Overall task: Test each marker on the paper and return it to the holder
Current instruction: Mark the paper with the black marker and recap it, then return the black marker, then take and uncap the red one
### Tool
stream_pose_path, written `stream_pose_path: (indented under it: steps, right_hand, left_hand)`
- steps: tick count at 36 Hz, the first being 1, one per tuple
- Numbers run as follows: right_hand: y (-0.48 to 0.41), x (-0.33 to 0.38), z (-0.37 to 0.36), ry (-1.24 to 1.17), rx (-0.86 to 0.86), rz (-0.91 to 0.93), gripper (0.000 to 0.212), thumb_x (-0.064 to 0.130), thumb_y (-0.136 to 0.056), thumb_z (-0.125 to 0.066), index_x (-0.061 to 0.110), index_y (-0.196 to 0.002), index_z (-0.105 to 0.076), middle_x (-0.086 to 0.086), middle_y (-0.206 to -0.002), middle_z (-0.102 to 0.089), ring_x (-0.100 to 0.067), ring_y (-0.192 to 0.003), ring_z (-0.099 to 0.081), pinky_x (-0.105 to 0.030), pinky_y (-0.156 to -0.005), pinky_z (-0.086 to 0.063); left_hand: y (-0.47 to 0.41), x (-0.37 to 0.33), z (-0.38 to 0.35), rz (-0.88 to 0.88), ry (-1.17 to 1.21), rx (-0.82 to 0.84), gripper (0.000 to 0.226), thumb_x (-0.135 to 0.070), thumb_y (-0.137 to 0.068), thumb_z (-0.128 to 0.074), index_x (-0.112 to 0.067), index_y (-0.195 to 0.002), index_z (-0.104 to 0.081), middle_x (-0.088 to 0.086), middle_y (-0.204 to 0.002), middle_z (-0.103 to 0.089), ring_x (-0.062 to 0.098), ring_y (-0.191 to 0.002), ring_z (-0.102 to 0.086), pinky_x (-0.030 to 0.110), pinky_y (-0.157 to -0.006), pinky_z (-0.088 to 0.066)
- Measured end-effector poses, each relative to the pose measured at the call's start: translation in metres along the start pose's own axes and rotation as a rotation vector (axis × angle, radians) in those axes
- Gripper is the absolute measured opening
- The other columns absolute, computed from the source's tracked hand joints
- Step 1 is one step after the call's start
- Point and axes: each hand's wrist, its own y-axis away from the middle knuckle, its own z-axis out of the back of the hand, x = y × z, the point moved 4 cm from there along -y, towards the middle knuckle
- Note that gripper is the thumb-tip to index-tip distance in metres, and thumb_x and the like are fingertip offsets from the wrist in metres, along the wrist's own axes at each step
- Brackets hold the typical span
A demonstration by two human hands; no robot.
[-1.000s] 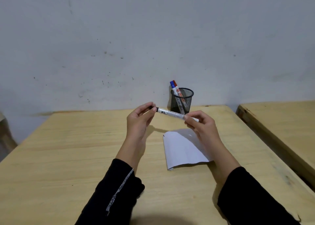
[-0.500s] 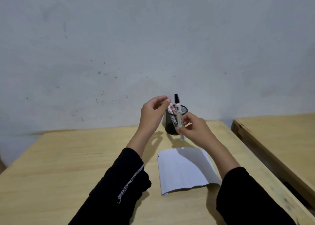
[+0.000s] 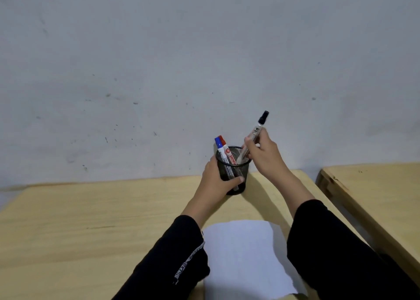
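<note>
A black mesh holder [image 3: 236,170] stands at the far edge of the wooden table. My left hand [image 3: 218,181] is wrapped around its side. My right hand [image 3: 263,154] grips a black-capped white marker [image 3: 255,133], tilted, with its lower end inside the holder's rim. A blue-capped marker [image 3: 218,147] and a red-capped marker [image 3: 225,148] lean at the left inside the holder. The white paper [image 3: 245,256] lies on the table between my forearms.
The tan wooden table [image 3: 91,220] meets a grey wall behind the holder. A second wooden table [image 3: 375,190] stands to the right, with a narrow gap between the two.
My right hand carried the capped black marker from over the paper to the holder and lowered its end in. My left hand let go of the marker and took hold of the holder.
</note>
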Motion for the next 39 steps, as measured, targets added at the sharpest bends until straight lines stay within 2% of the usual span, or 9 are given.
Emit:
stream_pose_path:
  steps: [4, 9, 12, 15, 19, 23, 26, 29, 39]
  right_hand:
    - [-0.009, -0.007, -0.006, 0.208, 0.056, 0.022, 0.025, 0.023, -0.094, -0.050, -0.001, -0.095, -0.055, -0.020, -0.096, -0.061, -0.024, -0.081, -0.052, -0.035, -0.070, -0.043]
    - [-0.019, -0.010, -0.009, 0.283, 0.137, -0.019, 0.020, 0.013, -0.086, -0.060, 0.003, -0.103, -0.054, -0.012, -0.093, -0.062, -0.026, -0.083, -0.059, -0.034, -0.074, -0.048]
    - [-0.021, -0.011, -0.014, 0.334, 0.252, -0.040, 0.022, 0.008, -0.081, -0.063, 0.012, -0.098, -0.049, -0.010, -0.092, -0.061, -0.024, -0.078, -0.057, -0.030, -0.064, -0.046]
    - [-0.022, -0.013, -0.020, 0.433, 0.324, -0.050, 0.013, 0.015, -0.085, -0.061, 0.014, -0.091, -0.050, -0.003, -0.084, -0.056, -0.013, -0.067, -0.051, -0.025, -0.052, -0.036]
    - [-0.023, -0.013, -0.024, 0.497, 0.313, -0.035, 0.020, 0.024, -0.090, -0.055, 0.005, -0.090, -0.060, -0.005, -0.081, -0.055, -0.016, -0.063, -0.048, -0.026, -0.051, -0.035]
    - [-0.022, -0.013, -0.025, 0.523, 0.266, -0.025, 0.021, 0.024, -0.089, -0.057, 0.007, -0.077, -0.060, -0.009, -0.077, -0.055, -0.018, -0.059, -0.048, -0.027, -0.051, -0.035]
    - [-0.023, -0.013, -0.025, 0.517, 0.183, 0.013, 0.019, 0.022, -0.085, -0.062, 0.003, -0.087, -0.066, -0.016, -0.087, -0.065, -0.028, -0.077, -0.061, -0.034, -0.067, -0.049]
    - [-0.021, -0.014, -0.026, 0.498, 0.128, 0.027, 0.016, 0.018, -0.080, -0.067, 0.007, -0.091, -0.067, -0.012, -0.090, -0.069, -0.026, -0.084, -0.064, -0.037, -0.076, -0.054]
    - [-0.021, -0.015, -0.028, 0.454, 0.046, 0.033, 0.016, 0.011, -0.069, -0.072, 0.015, -0.083, -0.064, 0.000, -0.077, -0.065, -0.022, -0.080, -0.066, -0.035, -0.074, -0.055]
  left_hand:
    - [-0.006, 0.012, -0.005, -0.016, 0.046, -0.035, 0.071, -0.042, -0.060, -0.080, -0.030, -0.121, -0.046, -0.005, -0.117, -0.058, 0.012, -0.111, -0.056, 0.040, -0.097, -0.049]
    - [-0.011, 0.018, -0.004, -0.029, 0.069, -0.002, 0.074, -0.047, -0.057, -0.080, -0.034, -0.121, -0.046, -0.006, -0.119, -0.059, 0.012, -0.113, -0.057, 0.042, -0.098, -0.049]
    - [-0.013, 0.020, -0.003, -0.044, 0.065, 0.001, 0.072, -0.044, -0.059, -0.079, -0.034, -0.122, -0.046, -0.005, -0.118, -0.060, 0.013, -0.114, -0.056, 0.042, -0.098, -0.048]
    - [-0.014, 0.022, -0.004, -0.046, 0.078, 0.000, 0.071, -0.045, -0.059, -0.079, -0.036, -0.121, -0.046, -0.005, -0.118, -0.060, 0.014, -0.113, -0.057, 0.043, -0.097, -0.049]
    - [-0.016, 0.026, -0.006, -0.043, 0.099, 0.008, 0.069, -0.042, -0.060, -0.078, -0.035, -0.120, -0.045, -0.002, -0.117, -0.059, 0.015, -0.112, -0.058, 0.044, -0.095, -0.051]
    - [-0.017, 0.029, -0.008, -0.045, 0.111, 0.007, 0.068, -0.041, -0.061, -0.078, -0.033, -0.121, -0.045, -0.002, -0.117, -0.059, 0.016, -0.111, -0.058, 0.044, -0.095, -0.051]
    - [-0.017, 0.028, -0.009, -0.049, 0.118, 0.005, 0.071, -0.046, -0.059, -0.077, -0.033, -0.120, -0.046, -0.002, -0.117, -0.058, 0.014, -0.112, -0.058, 0.043, -0.096, -0.050]
    - [-0.018, 0.029, -0.009, -0.055, 0.135, 0.006, 0.071, -0.046, -0.058, -0.078, -0.035, -0.120, -0.046, -0.002, -0.117, -0.059, 0.014, -0.112, -0.058, 0.043, -0.095, -0.051]
    - [-0.018, 0.030, -0.009, -0.060, 0.146, 0.000, 0.071, -0.045, -0.058, -0.078, -0.036, -0.120, -0.046, -0.003, -0.117, -0.058, 0.014, -0.113, -0.057, 0.044, -0.096, -0.050]
